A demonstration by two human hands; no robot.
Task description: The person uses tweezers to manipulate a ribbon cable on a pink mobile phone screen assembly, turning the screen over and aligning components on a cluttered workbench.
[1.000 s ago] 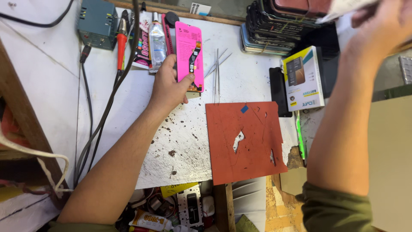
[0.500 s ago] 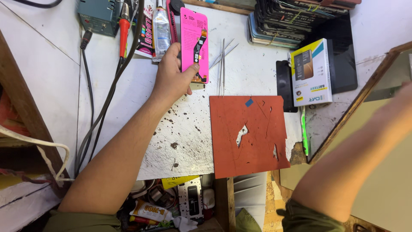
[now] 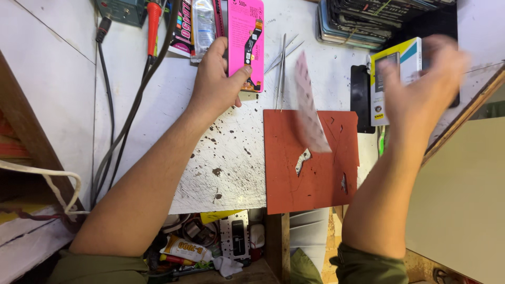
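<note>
My left hand (image 3: 213, 79) grips the lower left edge of a flat pink package (image 3: 246, 31) lying at the back of the white stained worktop (image 3: 226, 158), thumb pressed on its face. My right hand (image 3: 426, 79) is blurred, with its fingers spread, in front of a yellow and white box (image 3: 394, 79). A pale pinkish flat piece (image 3: 309, 113), also blurred, hangs tilted over the red mat (image 3: 294, 179), apart from both hands. Thin metal tweezers (image 3: 282, 58) lie between the package and the mat.
A stack of flat dark panels (image 3: 368, 21) sits at the back right, with a black slab (image 3: 360, 97) beside the box. A red-handled tool (image 3: 153, 21) and dark cables (image 3: 131, 115) run along the left. A glue tube (image 3: 184, 248) lies in the clutter below the worktop's edge.
My right hand swung in from the far right to the box. The pale flat piece now appears over the red mat. My left hand stays on the pink package.
</note>
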